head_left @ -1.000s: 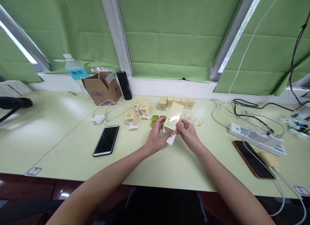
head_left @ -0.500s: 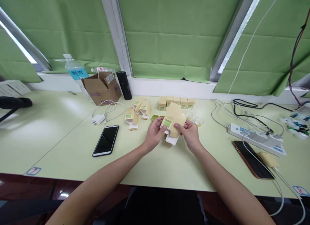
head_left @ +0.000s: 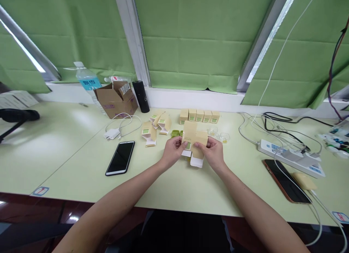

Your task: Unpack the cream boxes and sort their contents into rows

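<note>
Between my two hands is a small cream-coloured carton [head_left: 190,129] with a green square on it and white flaps hanging below. My left hand [head_left: 173,151] pinches its left side, thumb on the front. My right hand [head_left: 214,151] grips the right side the same way. Behind my left hand lie green containers [head_left: 176,133], partly covered by the carton. Clear small containers [head_left: 224,137] stand behind my right hand. More unfolded cartons [head_left: 148,134] lie to the left. A row of box-shaped cartons [head_left: 200,116] stands at the back of the table.
A black phone [head_left: 120,158] and a white charger with cable [head_left: 112,133] lie left. An open cardboard box [head_left: 117,99], a large water bottle [head_left: 87,80] and a black cylinder [head_left: 141,96] stand behind. At right are a power strip [head_left: 291,156], tangled cables and another phone [head_left: 286,181].
The carton in my hands has turned more upright and spread wider, its white flaps now pointing down. My hands have hardly moved, and the view has shifted slightly.
</note>
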### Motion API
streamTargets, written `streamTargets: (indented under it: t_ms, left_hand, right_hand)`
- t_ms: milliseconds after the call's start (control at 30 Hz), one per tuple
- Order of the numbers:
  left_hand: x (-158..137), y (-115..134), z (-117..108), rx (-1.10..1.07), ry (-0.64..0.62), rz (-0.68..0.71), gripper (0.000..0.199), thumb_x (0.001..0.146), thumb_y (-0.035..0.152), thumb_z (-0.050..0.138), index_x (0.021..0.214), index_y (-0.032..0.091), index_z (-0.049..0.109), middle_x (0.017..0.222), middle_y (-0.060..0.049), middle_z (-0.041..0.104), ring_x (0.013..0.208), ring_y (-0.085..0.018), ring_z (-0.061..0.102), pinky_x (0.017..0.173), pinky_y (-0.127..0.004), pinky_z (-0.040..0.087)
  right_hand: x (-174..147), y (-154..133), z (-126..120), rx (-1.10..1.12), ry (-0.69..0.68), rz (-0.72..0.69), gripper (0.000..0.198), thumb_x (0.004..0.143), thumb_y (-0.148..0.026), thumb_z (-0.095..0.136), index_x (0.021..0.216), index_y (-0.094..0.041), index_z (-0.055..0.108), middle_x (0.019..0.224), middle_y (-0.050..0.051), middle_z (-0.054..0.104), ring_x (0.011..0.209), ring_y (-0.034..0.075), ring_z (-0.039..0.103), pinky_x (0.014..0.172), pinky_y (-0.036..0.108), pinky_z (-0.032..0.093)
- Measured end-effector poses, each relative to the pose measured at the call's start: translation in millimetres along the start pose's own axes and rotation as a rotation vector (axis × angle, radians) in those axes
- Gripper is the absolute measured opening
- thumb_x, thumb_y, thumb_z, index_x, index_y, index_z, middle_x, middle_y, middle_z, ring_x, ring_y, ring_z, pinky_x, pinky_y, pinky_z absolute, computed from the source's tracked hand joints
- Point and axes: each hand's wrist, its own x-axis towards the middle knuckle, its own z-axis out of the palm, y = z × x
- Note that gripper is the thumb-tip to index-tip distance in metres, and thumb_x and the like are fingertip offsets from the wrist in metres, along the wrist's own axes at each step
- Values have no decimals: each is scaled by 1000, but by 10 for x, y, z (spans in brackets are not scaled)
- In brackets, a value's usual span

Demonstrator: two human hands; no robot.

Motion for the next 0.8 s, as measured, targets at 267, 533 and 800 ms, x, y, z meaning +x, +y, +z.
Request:
streamTargets:
  t_ms: [267,533,800]
  left_hand:
    - [396,241,-603,338,122,-102,25,77,42,71,79,17,71,80,-4,74,74,-21,67,66,-30,49]
    - [387,352,-1240,884,233,-277,29,80,29,67,108,20,68,67,0,67,68,-23,65,65,-31,42]
    - [396,207,-1165,1139,159,-382,43,89,33,62,131,24,55,104,-8,77,97,-30,73,79,-35,48]
  right_hand:
    - [52,12,-62,-54,9,-116,50,79,-63,79,108,-23,69,89,6,81,64,17,66,63,33,53]
    - [49,24,-78,-98,12,-147,47,85,-64,74,108,-23,67,88,6,79,65,17,65,63,33,50]
    - [40,44,-74,-161,8,-159,46,86,-64,71,107,-23,68,88,7,79,67,18,65,61,32,49]
